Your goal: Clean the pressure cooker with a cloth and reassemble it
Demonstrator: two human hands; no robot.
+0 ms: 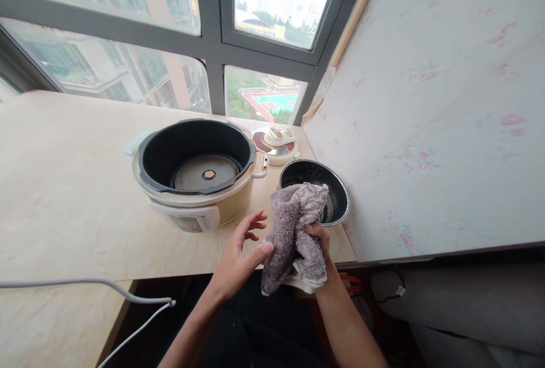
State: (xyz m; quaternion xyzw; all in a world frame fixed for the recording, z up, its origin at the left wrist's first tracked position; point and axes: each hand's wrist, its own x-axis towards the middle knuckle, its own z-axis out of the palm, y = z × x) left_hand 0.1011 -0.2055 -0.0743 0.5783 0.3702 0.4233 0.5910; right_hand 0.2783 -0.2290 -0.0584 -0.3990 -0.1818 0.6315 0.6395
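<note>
A greyish-purple terry cloth (286, 231) hangs bunched above the table's front edge, gripped by my right hand (320, 238), whose fingers are partly hidden in its folds. My left hand (242, 254) is beside the cloth on its left, fingers spread, the thumb at or very near the fabric. Just beyond the cloth sits a black inner pot (339, 186), partly covered by it from this angle. The electric pressure cooker (234, 200) stands to the left without its lid, its dark inside and round heating plate showing. Its lid (279, 155) lies behind the inner pot.
The pale tabletop (72, 186) runs along a grey-framed window (213, 44). A flowered wall (426, 101) closes off the right side. A white cord (106, 284) crosses a lower surface at the front left.
</note>
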